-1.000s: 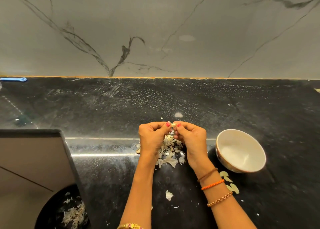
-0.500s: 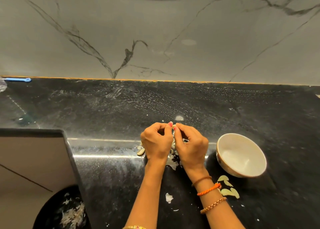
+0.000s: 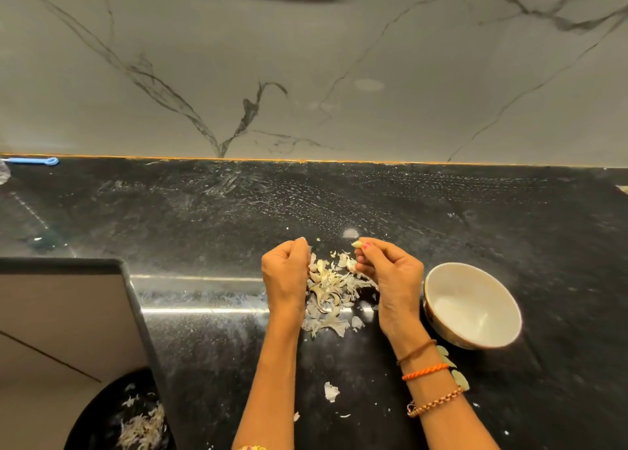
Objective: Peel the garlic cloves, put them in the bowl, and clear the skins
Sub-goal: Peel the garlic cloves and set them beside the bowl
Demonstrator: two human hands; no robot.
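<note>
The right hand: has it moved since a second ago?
Yes. The right hand has pulled away from the left hand, toward the bowl, pinching a clove.

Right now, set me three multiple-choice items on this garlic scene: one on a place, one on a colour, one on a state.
1. Where does the bowl stand?
A. beside the right hand, on the counter
B. against the back wall
C. on the skins

2. What colour is the thin tool at the counter's far left edge?
A. red
B. blue
C. yellow

3. What is the right hand doing?
A. lying flat on the counter
B. gripping the bowl's rim
C. pinching a garlic clove at its fingertips

Answers:
1 A: the bowl sits on the dark counter just beyond the right hand.
2 B: the tool by the wall is plainly blue.
3 C: a pale clove shows between the thumb and fingers, above the skins.
</note>
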